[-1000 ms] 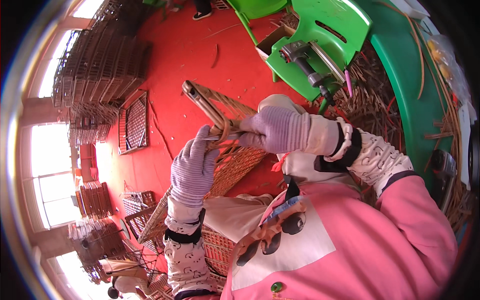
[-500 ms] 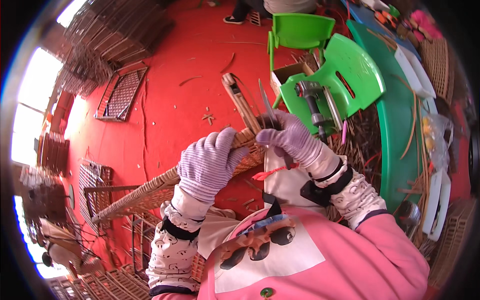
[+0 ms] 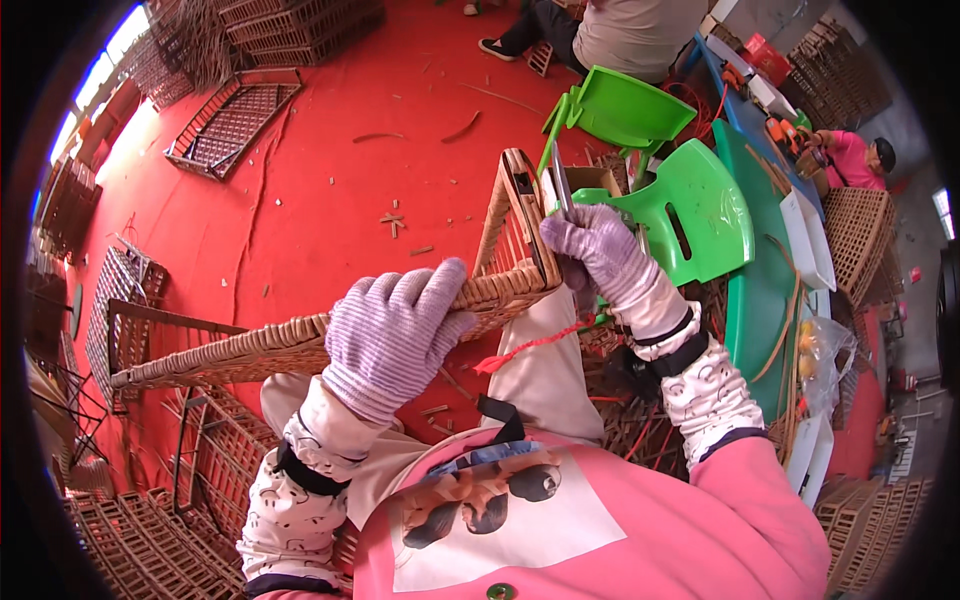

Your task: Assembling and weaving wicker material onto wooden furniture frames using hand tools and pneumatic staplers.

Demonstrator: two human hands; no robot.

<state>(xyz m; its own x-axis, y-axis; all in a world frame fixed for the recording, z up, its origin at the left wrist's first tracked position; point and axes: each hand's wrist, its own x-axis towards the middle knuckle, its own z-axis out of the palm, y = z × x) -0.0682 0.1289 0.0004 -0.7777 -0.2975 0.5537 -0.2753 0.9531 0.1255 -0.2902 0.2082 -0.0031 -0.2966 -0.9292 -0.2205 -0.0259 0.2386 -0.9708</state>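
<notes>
Wicker frame [image 3: 270, 347] is held; a clear bag [image 3: 830, 362] contains yellow items [image 3: 806, 343].

Brown scraps [image 3: 393, 221] littered middle of red floor [image 3: 330, 250]; lattice frame [image 3: 228, 135] lay toward its left edge. Green chair [image 3: 712, 212] stood by left edge of green table [image 3: 748, 330], second green chair [image 3: 635, 105] behind it. White tray [image 3: 808, 240], clear bag [image 3: 826, 358] sat along table's right edge.

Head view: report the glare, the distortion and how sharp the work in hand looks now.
Head view: the windows at upper left are washed out white, with blue fringing nearby; head view: fisheye curvature bends straight edges and the corners go black; head view: the left hand and wicker frame look fairly sharp.
</notes>
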